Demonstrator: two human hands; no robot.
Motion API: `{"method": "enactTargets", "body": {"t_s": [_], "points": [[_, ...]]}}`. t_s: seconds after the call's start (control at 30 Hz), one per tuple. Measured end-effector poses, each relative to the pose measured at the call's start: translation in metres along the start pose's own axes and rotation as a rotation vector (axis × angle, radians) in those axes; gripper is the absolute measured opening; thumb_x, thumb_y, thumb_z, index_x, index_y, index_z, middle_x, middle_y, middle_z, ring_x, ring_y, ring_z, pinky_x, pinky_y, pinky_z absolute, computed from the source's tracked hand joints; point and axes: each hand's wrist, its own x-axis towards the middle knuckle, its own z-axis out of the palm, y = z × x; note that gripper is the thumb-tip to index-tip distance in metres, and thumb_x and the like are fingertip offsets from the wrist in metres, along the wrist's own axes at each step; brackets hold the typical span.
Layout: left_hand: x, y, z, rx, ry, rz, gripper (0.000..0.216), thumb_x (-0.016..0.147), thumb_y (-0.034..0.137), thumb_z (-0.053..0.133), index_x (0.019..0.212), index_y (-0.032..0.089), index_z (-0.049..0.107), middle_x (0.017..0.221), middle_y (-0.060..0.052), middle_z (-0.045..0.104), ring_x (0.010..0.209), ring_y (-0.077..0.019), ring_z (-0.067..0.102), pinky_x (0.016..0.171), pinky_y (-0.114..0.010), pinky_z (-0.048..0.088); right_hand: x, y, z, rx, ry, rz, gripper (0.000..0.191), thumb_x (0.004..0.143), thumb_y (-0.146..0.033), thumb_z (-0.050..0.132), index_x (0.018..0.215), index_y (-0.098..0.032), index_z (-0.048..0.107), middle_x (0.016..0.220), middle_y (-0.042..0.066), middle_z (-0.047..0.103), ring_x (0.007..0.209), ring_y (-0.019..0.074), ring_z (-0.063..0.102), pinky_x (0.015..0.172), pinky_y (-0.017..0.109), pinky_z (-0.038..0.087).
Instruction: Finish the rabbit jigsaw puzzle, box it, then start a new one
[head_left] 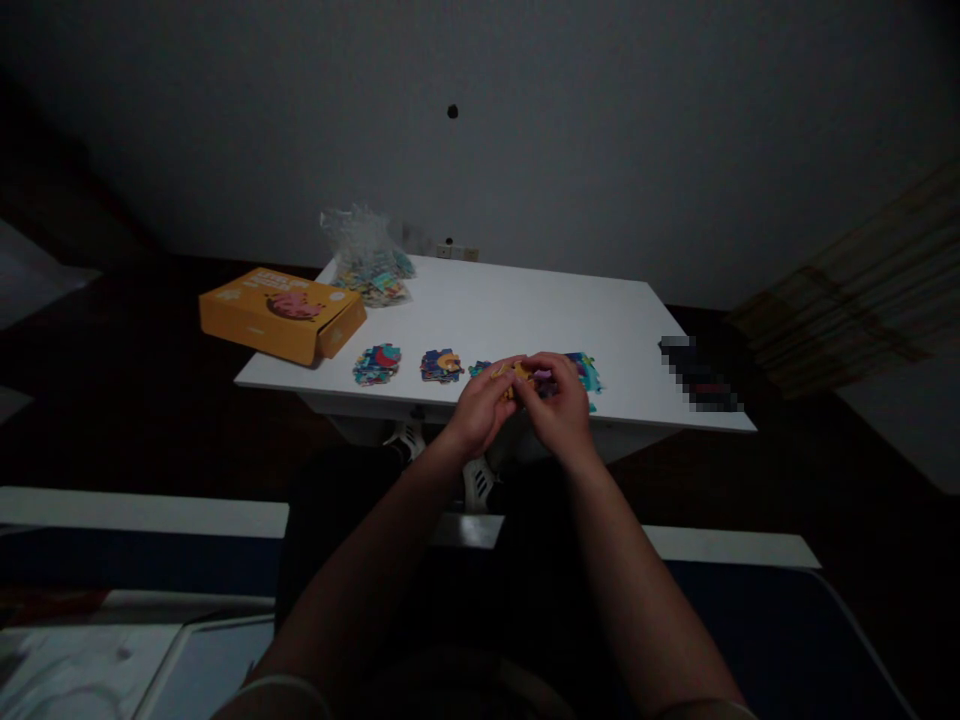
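My left hand (478, 408) and my right hand (564, 408) meet above the table's front edge. Both are closed around a few jigsaw puzzle pieces (519, 373), yellow with some purple, partly covered by my fingers. Behind the left hand a blue puzzle piece (478, 368) peeks out. Beyond my right hand lie teal and blue puzzle pieces (586, 371), half hidden by it. Left of my hands sit two small stacks: a dark blue and orange puzzle stack (441, 366) and a teal and red puzzle stack (377, 364).
The white table (510, 300) stands against a grey wall. At its left is a yellow box (262, 325) with an end flap out; behind it, a clear plastic bag (371, 265) of puzzle pieces. A dark, pixelated object (694, 375) lies at the right edge.
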Motion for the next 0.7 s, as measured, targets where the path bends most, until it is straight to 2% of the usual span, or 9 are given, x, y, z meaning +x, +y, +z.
{"method": "enactTargets", "body": {"t_s": [0.1,0.17,0.23,0.3,0.4,0.47,0.53,0.6,0.7], "points": [[0.003,0.005,-0.004,0.088,-0.053,-0.004,0.043,0.105,0.04,0.071,0.144,0.021,0.069,0.14,-0.016,0.081,0.13,-0.0295,0.077,0.117,-0.05,0.06,0.006,0.001,-0.006,-0.071,0.035,-0.031,0.027,0.097,-0.037,0.082,0.121,-0.028,0.072,0.126,0.014,0.073,0.123,0.0365,0.068,0.109,0.06,0.06],[0.007,0.011,-0.007,0.301,-0.071,0.072,0.041,0.11,0.042,0.063,0.145,0.023,0.069,0.135,-0.015,0.08,0.126,-0.029,0.077,0.113,-0.049,0.06,0.007,0.007,-0.01,-0.107,0.004,-0.046,0.03,0.098,-0.041,0.082,0.123,-0.026,0.072,0.124,0.014,0.074,0.12,0.0364,0.069,0.107,0.058,0.06],[0.012,0.017,-0.009,0.646,-0.08,0.231,0.036,0.114,0.037,0.054,0.144,0.024,0.069,0.138,-0.014,0.077,0.129,-0.03,0.071,0.116,-0.051,0.057,0.006,0.016,-0.016,-0.151,-0.036,-0.057,0.026,0.106,-0.043,0.073,0.125,-0.026,0.072,0.122,0.014,0.077,0.117,0.0357,0.071,0.104,0.057,0.06],[0.017,0.022,-0.009,1.091,-0.093,0.366,0.035,0.113,0.029,0.053,0.144,0.024,0.069,0.142,-0.015,0.073,0.134,-0.0329,0.064,0.12,-0.054,0.052,0.001,0.025,-0.021,-0.2,-0.083,-0.063,0.028,0.112,-0.042,0.063,0.132,-0.025,0.071,0.125,0.015,0.079,0.118,0.0359,0.073,0.106,0.059,0.06],[0.022,0.025,-0.007,1.623,-0.077,0.374,0.037,0.109,0.021,0.057,0.145,0.022,0.068,0.139,-0.018,0.069,0.13,-0.0371,0.06,0.116,-0.057,0.051,-0.01,0.034,-0.028,-0.304,-0.219,-0.093,0.042,0.114,-0.044,0.06,0.148,-0.022,0.069,0.145,0.021,0.077,0.134,0.042,0.072,0.113,0.068,0.057],[0.024,0.023,-0.005,1.732,-0.031,0.333,0.035,0.107,0.021,0.059,0.14,0.019,0.069,0.135,-0.02,0.068,0.127,-0.0392,0.059,0.113,-0.059,0.05,-0.019,0.037,-0.034,-0.384,-0.303,-0.127,0.048,0.114,-0.046,0.061,0.155,-0.022,0.067,0.158,0.022,0.072,0.147,0.0459,0.067,0.118,0.074,0.053],[0.025,0.02,-0.003,1.744,0.003,0.314,0.032,0.107,0.027,0.062,0.135,0.016,0.07,0.133,-0.022,0.067,0.126,-0.0422,0.058,0.112,-0.062,0.05,-0.027,0.038,-0.041,-0.439,-0.337,-0.15,0.051,0.113,-0.046,0.065,0.158,-0.024,0.067,0.164,0.02,0.069,0.153,0.0464,0.064,0.12,0.076,0.052],[0.026,0.017,-0.003,1.763,0.019,0.315,0.031,0.106,0.032,0.063,0.131,0.015,0.071,0.133,-0.023,0.066,0.126,-0.0442,0.057,0.111,-0.065,0.049,-0.034,0.04,-0.049,-0.459,-0.332,-0.163,0.054,0.109,-0.045,0.07,0.16,-0.026,0.065,0.166,0.018,0.069,0.153,0.0456,0.065,0.119,0.075,0.054],[0.027,0.016,-0.005,1.769,0.015,0.333,0.029,0.106,0.027,0.058,0.129,0.016,0.073,0.135,-0.022,0.068,0.127,-0.0432,0.057,0.111,-0.064,0.049,-0.042,0.052,-0.065,-0.455,-0.3,-0.184,0.056,0.105,-0.036,0.073,0.16,-0.03,0.066,0.163,0.014,0.072,0.151,0.0439,0.068,0.116,0.074,0.056]]}}
